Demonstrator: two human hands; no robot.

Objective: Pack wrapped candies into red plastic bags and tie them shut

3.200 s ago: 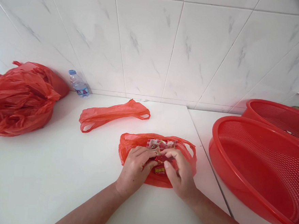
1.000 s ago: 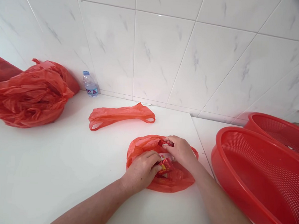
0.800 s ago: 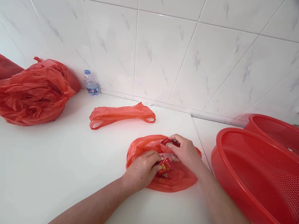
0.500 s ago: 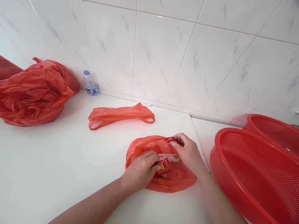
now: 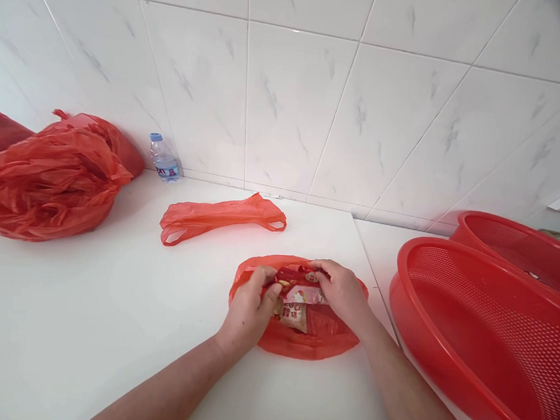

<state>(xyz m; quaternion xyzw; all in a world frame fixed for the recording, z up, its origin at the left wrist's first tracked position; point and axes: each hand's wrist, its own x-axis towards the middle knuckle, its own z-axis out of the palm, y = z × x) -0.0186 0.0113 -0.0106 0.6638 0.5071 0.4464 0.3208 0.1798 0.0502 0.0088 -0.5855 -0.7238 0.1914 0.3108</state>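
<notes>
The left end of a red packet [image 5: 290, 277] is covered by the left hand [image 5: 248, 304]; part of the open red bag [image 5: 308, 349] is hidden by the right hand [image 5: 342, 294]. The bulky red bag [image 5: 46, 187] and front basket [image 5: 420, 332] are cut off by side edges. Small print on the bottle [image 5: 164, 160] cannot be read.

Left hand [image 5: 245, 311] is bare with a tiny dark spot [image 5: 242, 323] on the back, right hand [image 5: 344, 292] is bare too, ditto both forearms [image 5: 165, 378] tbh.

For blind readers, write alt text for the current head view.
Left hand and right hand reach among wrapped packets in an open red bag on a white table, with a flattened bag and bottle beyond, red baskets at right.
</notes>
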